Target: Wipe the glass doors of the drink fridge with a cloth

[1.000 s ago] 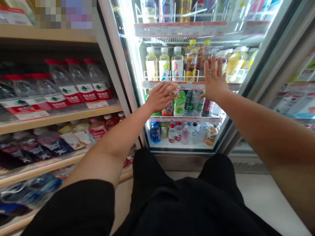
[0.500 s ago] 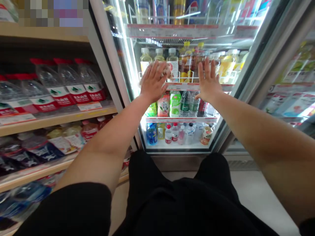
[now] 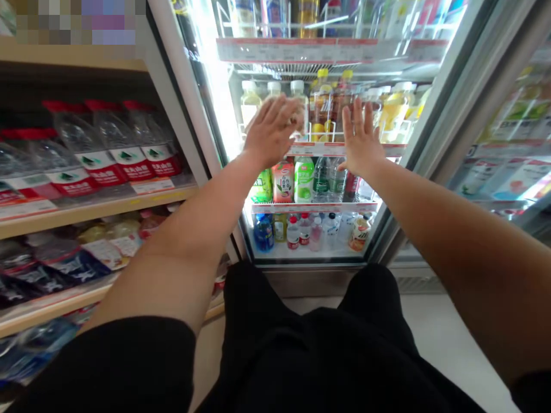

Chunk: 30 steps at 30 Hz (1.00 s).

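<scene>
My left hand (image 3: 269, 133) is held up against the glass door of a lit drinks cooler (image 3: 301, 263), palm forward. Its fingers are blurred and bent a little over a crumpled, pale brownish cloth (image 3: 297, 119), which is mostly hidden. My right hand (image 3: 362, 140) lies flat on the glass with its fingers spread and nothing in it. Behind the glass, between the hands, stand bottles of amber drink with yellow caps (image 3: 322, 103). Lower down are a green-labelled bottle (image 3: 305, 180) and a red-labelled bottle (image 3: 283, 182).
To the left, wooden shelves (image 3: 107, 202) hold rows of red-capped water bottles (image 3: 124, 143) and other packs. The door's metal frame (image 3: 430, 143) runs up on the right, with another cooler section (image 3: 503, 172) beyond. My knees (image 3: 245, 287) are close to the cooler's base.
My left hand has slid slightly right across the glass, with the cloth under its fingers. The right hand keeps its place on the door. The whole view has shifted a little.
</scene>
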Each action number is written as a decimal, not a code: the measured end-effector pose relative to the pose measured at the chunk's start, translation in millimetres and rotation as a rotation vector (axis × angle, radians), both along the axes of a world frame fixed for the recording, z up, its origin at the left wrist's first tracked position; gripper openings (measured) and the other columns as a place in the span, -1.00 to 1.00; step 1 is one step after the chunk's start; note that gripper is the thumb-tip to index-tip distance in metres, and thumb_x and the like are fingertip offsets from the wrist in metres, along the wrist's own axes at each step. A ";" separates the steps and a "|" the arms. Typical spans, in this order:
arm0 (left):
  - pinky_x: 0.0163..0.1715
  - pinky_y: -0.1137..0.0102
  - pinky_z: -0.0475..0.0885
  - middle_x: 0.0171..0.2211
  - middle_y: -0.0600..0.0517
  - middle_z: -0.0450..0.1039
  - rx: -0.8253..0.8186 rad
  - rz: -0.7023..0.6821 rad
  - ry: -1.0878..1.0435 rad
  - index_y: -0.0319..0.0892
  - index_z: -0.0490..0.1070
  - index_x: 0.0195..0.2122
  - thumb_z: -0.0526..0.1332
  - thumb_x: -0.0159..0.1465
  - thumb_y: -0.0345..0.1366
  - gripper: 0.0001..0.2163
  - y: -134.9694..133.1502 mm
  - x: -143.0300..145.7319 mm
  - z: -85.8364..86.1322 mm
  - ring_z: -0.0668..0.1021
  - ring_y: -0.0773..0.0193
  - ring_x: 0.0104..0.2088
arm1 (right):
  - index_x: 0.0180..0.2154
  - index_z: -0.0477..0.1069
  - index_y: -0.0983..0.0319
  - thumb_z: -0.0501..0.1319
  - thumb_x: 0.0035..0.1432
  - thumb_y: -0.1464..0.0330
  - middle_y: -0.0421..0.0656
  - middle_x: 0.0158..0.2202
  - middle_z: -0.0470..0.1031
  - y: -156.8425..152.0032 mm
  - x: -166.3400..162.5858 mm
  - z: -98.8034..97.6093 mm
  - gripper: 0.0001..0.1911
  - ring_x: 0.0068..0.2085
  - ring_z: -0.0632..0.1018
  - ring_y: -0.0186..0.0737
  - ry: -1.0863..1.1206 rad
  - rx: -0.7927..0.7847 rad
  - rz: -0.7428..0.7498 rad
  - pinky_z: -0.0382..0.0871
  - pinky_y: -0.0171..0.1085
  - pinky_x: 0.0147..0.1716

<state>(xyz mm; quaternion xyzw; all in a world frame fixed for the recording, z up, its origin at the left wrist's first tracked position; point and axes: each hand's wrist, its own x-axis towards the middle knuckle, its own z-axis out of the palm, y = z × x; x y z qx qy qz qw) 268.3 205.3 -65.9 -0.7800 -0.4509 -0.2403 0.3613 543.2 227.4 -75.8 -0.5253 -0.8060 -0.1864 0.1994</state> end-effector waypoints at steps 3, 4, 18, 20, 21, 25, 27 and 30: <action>0.58 0.00 -0.40 0.57 0.21 -0.29 0.100 0.032 -0.163 -0.01 0.13 0.49 0.06 0.47 -0.11 -0.43 3.5 -7.9 6.7 -0.29 0.10 0.56 | 0.52 -0.67 0.14 0.37 0.14 0.04 -0.13 0.56 -0.73 9.5 2.8 -3.2 0.38 0.52 -0.53 0.30 0.052 0.012 0.061 -0.20 0.47 0.45; 0.57 0.00 -0.42 0.58 0.20 -0.29 0.106 0.026 -0.175 -0.01 0.12 0.49 0.06 0.46 -0.12 -0.42 2.3 -7.2 -1.3 -0.33 0.12 0.56 | 0.52 -0.67 0.10 0.36 0.15 0.03 -0.15 0.57 -0.73 11.7 3.1 -4.2 0.37 0.52 -0.53 0.30 0.066 0.019 0.080 -0.21 0.49 0.44; 0.55 0.14 -0.58 0.56 0.35 -0.32 0.133 0.012 -0.146 0.01 -0.07 0.54 -0.03 0.48 -0.05 -0.38 6.3 -18.7 -25.4 -0.60 0.39 0.48 | 0.54 -0.56 0.29 0.43 0.14 0.22 0.05 0.56 -0.70 0.3 3.1 -3.7 0.36 0.54 -0.46 0.36 0.035 0.013 0.059 -0.15 0.44 0.44; 0.56 0.04 -0.52 0.57 0.19 -0.25 0.107 0.007 -0.105 -0.07 0.03 0.52 0.03 0.47 -0.12 -0.39 0.6 -10.7 -48.8 -0.57 0.33 0.49 | 0.54 -0.58 0.27 0.46 0.10 0.26 0.04 0.56 -0.71 0.2 2.1 -3.7 0.40 0.54 -0.47 0.35 0.031 0.006 0.044 -0.14 0.44 0.44; 0.57 0.04 -0.48 0.57 0.12 -0.19 0.080 -0.001 -0.066 -0.11 0.12 0.49 0.04 0.46 -0.15 -0.43 -3.0 -6.3 -64.5 -0.52 0.31 0.50 | 0.53 -0.59 0.26 0.47 0.07 0.27 0.03 0.56 -0.72 -0.2 1.2 -3.4 0.42 0.54 -0.48 0.33 0.027 0.000 0.026 -0.14 0.43 0.45; 0.59 0.22 -0.37 0.50 0.22 0.07 -0.040 -0.013 0.081 -0.04 0.33 0.36 -0.02 0.49 -0.11 -0.54 -11.8 0.4 -104.5 -0.37 0.28 0.54 | 0.53 -0.62 0.27 0.49 0.05 0.30 0.02 0.55 -0.74 -2.2 -1.8 -2.0 0.46 0.53 -0.49 0.32 -0.008 -0.013 -0.007 -0.14 0.40 0.46; 0.59 0.16 -0.35 0.52 0.19 0.04 -0.019 0.023 0.045 -0.07 0.30 0.39 -0.01 0.50 -0.12 -0.52 -12.0 -3.0 -95.0 -0.31 0.18 0.55 | 0.53 -0.62 0.31 0.48 0.08 0.31 0.06 0.54 -0.75 -2.7 -1.6 -2.0 0.43 0.53 -0.48 0.34 -0.018 -0.013 -0.008 -0.12 0.39 0.46; 0.58 0.02 -0.32 0.56 0.00 -0.13 0.091 0.096 -0.109 -0.11 0.15 0.48 0.11 0.46 -0.18 -0.42 -10.7 -7.7 -63.9 -0.22 0.04 0.56 | 0.53 -0.61 0.32 0.45 0.13 0.31 0.09 0.54 -0.74 -1.8 0.2 -2.9 0.39 0.53 -0.47 0.36 -0.008 0.003 0.006 -0.10 0.39 0.45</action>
